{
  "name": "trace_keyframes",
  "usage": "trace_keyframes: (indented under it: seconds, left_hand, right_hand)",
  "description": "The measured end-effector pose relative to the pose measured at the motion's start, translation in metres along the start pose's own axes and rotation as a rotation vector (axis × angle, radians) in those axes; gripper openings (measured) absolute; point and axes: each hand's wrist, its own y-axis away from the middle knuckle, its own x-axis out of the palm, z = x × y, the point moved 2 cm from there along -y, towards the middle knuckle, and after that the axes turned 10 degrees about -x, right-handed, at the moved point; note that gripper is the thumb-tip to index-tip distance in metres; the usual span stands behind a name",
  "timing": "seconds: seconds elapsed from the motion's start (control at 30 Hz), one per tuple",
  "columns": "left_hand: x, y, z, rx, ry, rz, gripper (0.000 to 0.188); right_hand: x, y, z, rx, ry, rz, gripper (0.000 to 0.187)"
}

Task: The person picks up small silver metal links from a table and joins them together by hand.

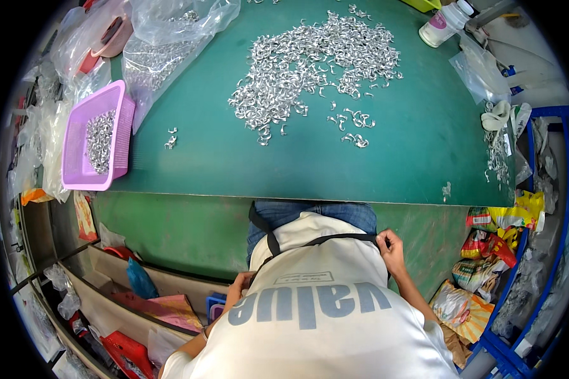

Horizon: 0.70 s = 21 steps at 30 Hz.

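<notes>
Starting from the left, a lilac rectangular plastic basket [123, 136] holding small silvery pieces sits at the dark-green tabletop's [189, 161] left edge, clear of both hands. Nearer the body, the left hand [239, 285] rests by the left hip, fingers mostly hidden behind the white printed shirt [310, 275], so I cannot tell whether it grips anything. The narrow black fabric strap [341, 237] runs across the waist over the shirt, below a heap of small curved silvery metal pieces [316, 63] that neither hand touches. At its right end the right hand [391, 247] is closed, thumb and fingertips pinching the strap. A light, even pull, with the strap flat and untwisted and no shirt fabric caught, should serve best.
</notes>
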Motion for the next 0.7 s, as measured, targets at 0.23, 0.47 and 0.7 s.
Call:
trace_keyframes:
  seconds: [0.23, 0.47, 0.7]
  left_hand:
    - [-0.001, -0.015, 0.125, -0.115, -0.021, -0.108, 0.040]
    - [-0.002, -0.023, 0.142, -0.174, -0.007, -0.134, 0.041]
    - [-0.001, -0.029, 0.132, -0.174, 0.034, -0.152, 0.043]
  right_hand:
    - [-0.002, -0.012, 0.032, -0.013, 0.017, 0.038, 0.014]
    - [0.000, -0.027, 0.066, -0.049, 0.047, 0.110, 0.012]
    - [0.005, -0.044, 0.085, -0.055, 0.053, 0.177, 0.011]
